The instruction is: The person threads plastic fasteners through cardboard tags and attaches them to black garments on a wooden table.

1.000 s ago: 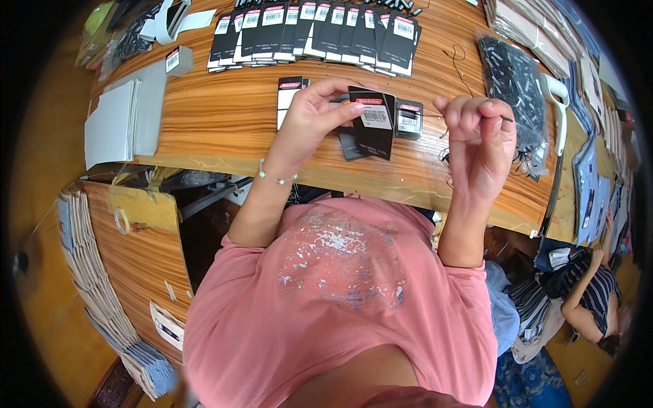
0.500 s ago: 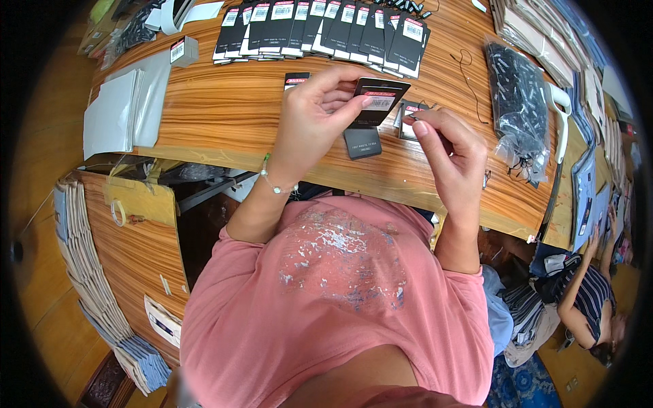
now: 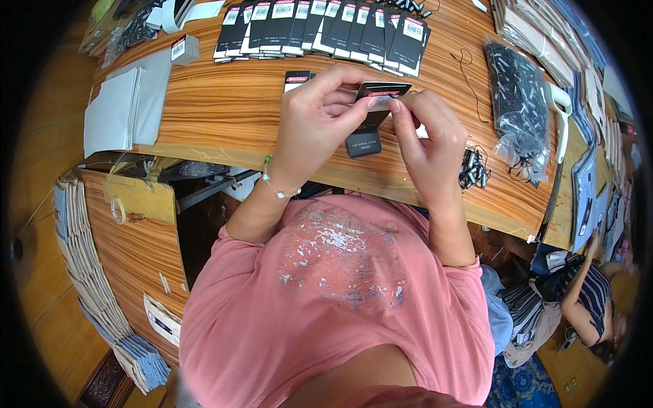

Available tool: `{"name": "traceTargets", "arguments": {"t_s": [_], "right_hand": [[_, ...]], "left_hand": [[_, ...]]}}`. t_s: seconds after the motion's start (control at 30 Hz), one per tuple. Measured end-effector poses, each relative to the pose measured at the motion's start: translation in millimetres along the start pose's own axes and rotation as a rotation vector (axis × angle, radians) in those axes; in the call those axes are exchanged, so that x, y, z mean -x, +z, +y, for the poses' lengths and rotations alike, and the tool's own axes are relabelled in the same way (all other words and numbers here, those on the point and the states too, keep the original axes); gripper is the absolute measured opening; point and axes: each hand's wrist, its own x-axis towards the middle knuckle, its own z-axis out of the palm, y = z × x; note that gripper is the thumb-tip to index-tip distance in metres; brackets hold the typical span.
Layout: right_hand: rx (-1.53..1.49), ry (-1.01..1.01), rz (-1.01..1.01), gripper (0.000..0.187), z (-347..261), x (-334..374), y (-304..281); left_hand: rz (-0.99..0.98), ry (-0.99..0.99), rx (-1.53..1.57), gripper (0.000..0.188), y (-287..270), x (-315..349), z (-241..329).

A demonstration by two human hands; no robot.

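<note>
Black card (image 3: 374, 120): at one o'clock from the view's centre, tilted, raised above the wooden table (image 3: 218, 102).
Left hand (image 3: 316, 119): at the card's nine o'clock, pinching it between thumb and fingers.
Right hand (image 3: 435, 136): at the card's four o'clock; thumb and forefinger pressed together, apparently on a thin dark cord (image 3: 393, 97) (mostly hidden, so hard to be sure).
Just changed: right fingertips brought in from apart to the card; left grip much the same.
Meaning: cord and card now together, judged as close fingertip work rather than fetching.
Second dark card (image 3: 364, 144): at six o'clock, lower down.
Cord bundle (image 3: 474, 168): at four o'clock, beside the right wrist, now uncovered.
Card row (image 3: 326, 30): at eleven o'clock, overlapping.
Clear bag (image 3: 517, 95): at three o'clock, well apart.
</note>
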Motion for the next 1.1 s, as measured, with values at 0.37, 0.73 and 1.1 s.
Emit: {"name": "traceTargets", "arguments": {"t_s": [0.37,0.73,1.1], "right_hand": [[0.075,-0.054,0.064,0.006,1.4,0.6,4.7],[-0.584,0.374,0.083,0.009,-0.7,6.0,13.2],[-0.387,0.225,0.100,0.015,1.8,7.9,13.8]], "left_hand": [[-0.017,0.064,0.002,0.017,1.2,0.6,-1.2],[-0.043,0.095,-0.127,0.016,2.1,3.3,5.5],[-0.094,0.119,-0.134,0.018,-0.1,4.2,9.2]]}}
